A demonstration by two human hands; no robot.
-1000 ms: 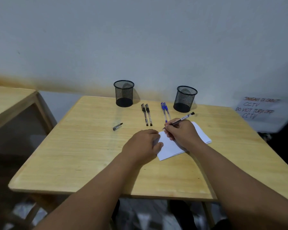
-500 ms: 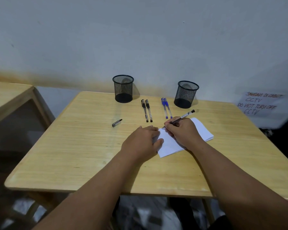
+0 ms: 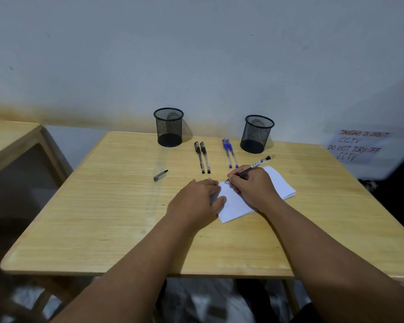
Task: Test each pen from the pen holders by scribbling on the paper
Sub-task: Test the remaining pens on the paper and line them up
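White paper [image 3: 278, 183] half hidden: left hand [image 3: 196, 201] flat on it, right hand [image 3: 252, 185] fingers pinching pen [image 3: 254, 164].

Dim, even light; soft shadows fall behind the two mesh cups [image 3: 168, 127]. Wide-angle bending and blur spoil the lower corners.

Landmark: we take the folded white paper sheet [image 3: 238, 201], lying flat.
Black pen in use [image 3: 247, 170]: tip on its far-left corner.
Black pens [image 3: 202, 157], blue pens [image 3: 229, 153]: beyond it.
Black mesh holders [image 3: 169, 127] [image 3: 256, 134]: farther back, upright.
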